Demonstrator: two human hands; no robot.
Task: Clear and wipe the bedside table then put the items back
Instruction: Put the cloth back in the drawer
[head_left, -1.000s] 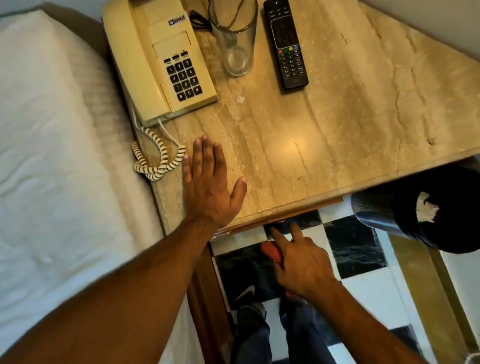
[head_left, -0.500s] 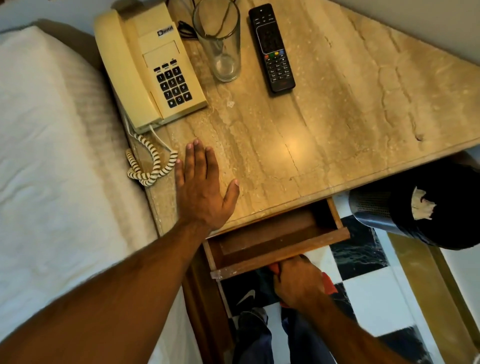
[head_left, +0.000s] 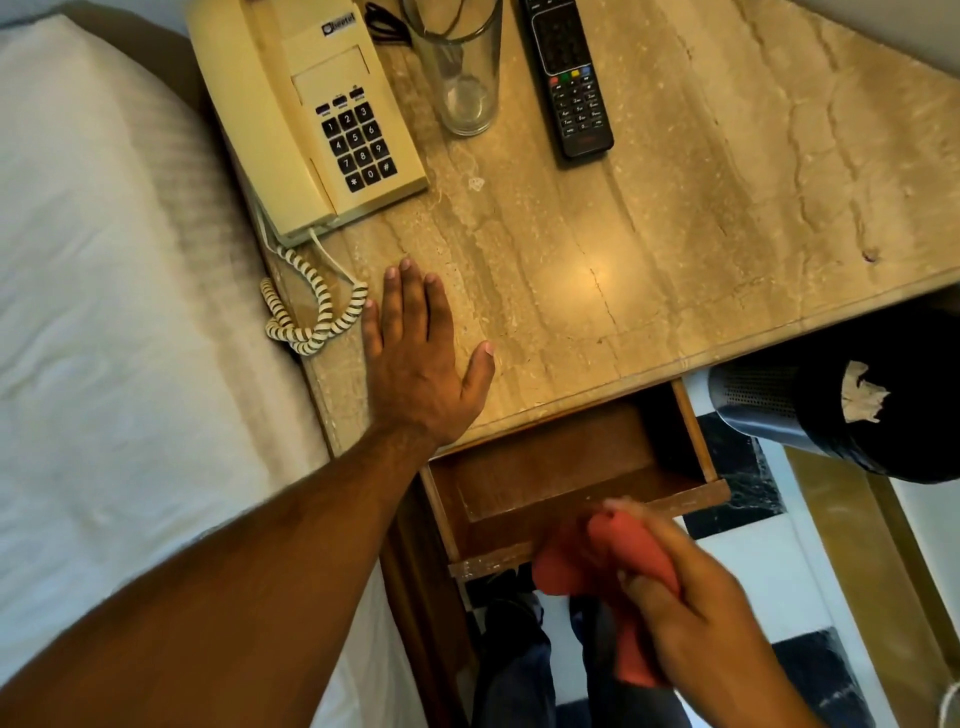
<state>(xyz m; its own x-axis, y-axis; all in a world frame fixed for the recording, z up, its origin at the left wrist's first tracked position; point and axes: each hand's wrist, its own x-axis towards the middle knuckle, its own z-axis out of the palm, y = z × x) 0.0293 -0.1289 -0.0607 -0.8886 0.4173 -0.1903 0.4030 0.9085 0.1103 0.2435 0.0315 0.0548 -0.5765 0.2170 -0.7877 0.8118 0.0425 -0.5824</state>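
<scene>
The bedside table (head_left: 675, 249) has a beige marble top. On its far side stand a cream telephone (head_left: 306, 114) with a coiled cord (head_left: 311, 317), an empty drinking glass (head_left: 460, 67) and a black remote control (head_left: 569, 78). My left hand (head_left: 421, 358) lies flat, fingers apart, on the top's near left corner. Below the front edge a wooden drawer (head_left: 561, 467) stands pulled out and looks empty. My right hand (head_left: 691, 608) is shut on a red cloth (head_left: 597, 556), blurred, just over the drawer's front board.
A white bed (head_left: 104, 312) runs along the left side of the table. A black-lined metal bin (head_left: 852, 400) with crumpled paper inside stands at the right. Black and white floor tiles and my legs show below the drawer.
The drawer has gone from almost closed to pulled well out. My right hand has left the drawer front and lifted the red cloth above it. My left hand has stayed flat on the top.
</scene>
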